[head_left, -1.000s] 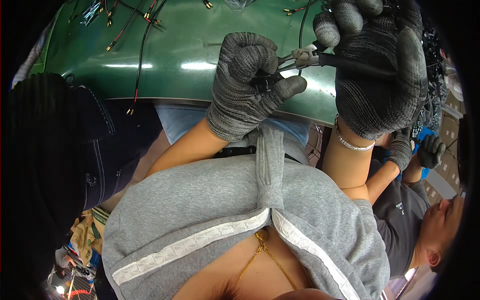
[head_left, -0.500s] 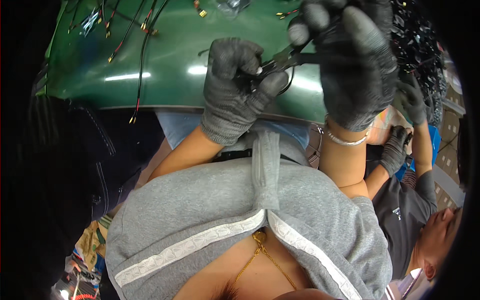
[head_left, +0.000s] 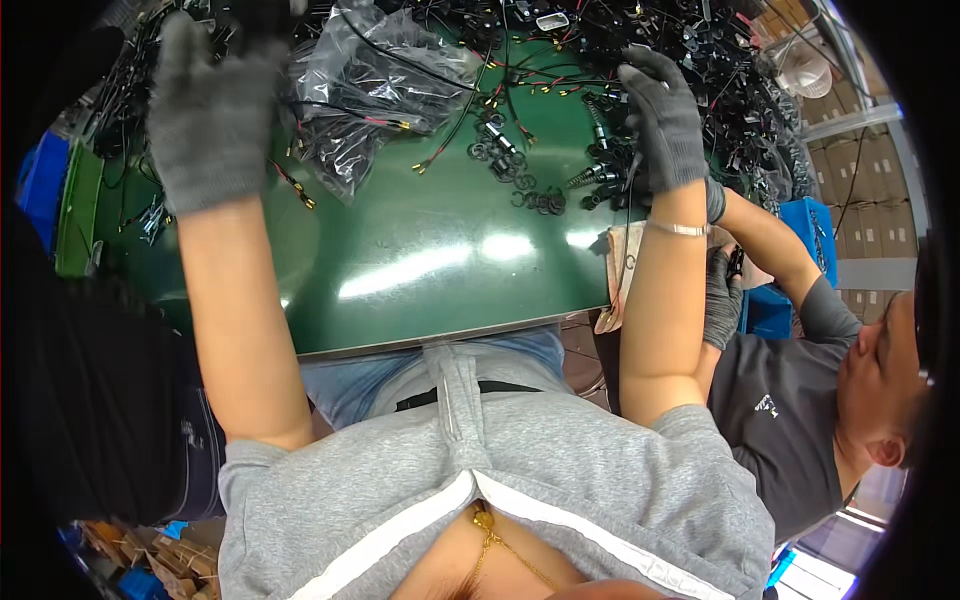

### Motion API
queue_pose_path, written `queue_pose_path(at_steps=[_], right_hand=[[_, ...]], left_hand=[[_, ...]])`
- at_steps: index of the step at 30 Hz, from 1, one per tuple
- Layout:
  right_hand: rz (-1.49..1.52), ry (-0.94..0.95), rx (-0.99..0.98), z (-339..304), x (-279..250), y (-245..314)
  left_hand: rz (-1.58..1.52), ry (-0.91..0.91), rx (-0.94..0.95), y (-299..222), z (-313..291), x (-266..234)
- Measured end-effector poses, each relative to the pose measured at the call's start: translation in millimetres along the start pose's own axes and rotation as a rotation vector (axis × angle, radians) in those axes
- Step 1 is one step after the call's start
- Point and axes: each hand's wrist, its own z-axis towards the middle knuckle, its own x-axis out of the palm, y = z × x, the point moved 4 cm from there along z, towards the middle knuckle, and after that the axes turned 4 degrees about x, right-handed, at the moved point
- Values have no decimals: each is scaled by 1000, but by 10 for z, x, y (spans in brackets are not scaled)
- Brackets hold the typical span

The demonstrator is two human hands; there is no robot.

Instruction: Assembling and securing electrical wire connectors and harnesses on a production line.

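Left hand and right hand had spread apart since the earlier frame, over opposite sides of the green counter. Black rings lay mid-counter, nearer than the springs beside the right hand — its fingers curled, any grip impossible to tell. Left fingers were blurred, their hold equally uncertain, beside a clear plastic bag. Farther back — heaped black parts.
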Motion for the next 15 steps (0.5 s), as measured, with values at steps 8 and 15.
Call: queue_pose_path(at_steps=[8, 15], right_hand=[[-1453, 620, -535, 1174, 211, -624], [-1671, 570, 113, 914, 571, -562]], left_hand=[[457, -278, 36, -25, -66, -368], [695, -84, 31, 375, -1044, -123]])
